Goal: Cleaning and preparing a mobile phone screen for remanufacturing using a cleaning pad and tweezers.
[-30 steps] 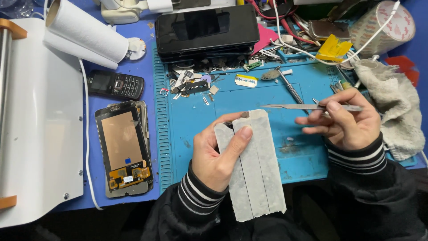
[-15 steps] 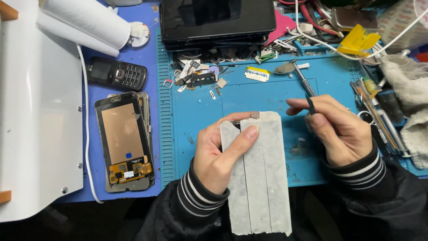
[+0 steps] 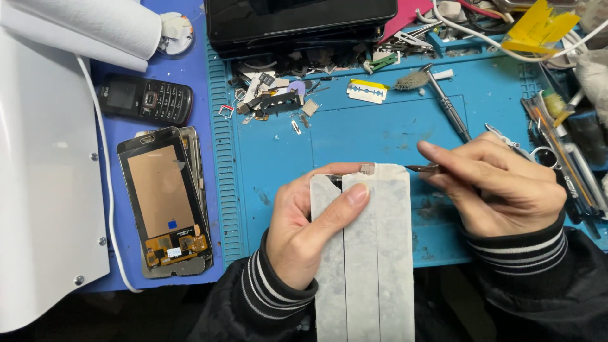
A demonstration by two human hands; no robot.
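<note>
Two hands (image 3: 304, 228) – one keypad phone (image 3: 144, 99).

Both hands were bare, without gloves or rings. The left hand (image 3: 310, 228) and right hand (image 3: 500, 187) emerged from black jacket sleeves of smooth, slightly glossy fabric. Each sleeve ended in a ribbed knit cuff, black with thin white stripes running around the wrist; fingernails were short and unpainted.
</note>
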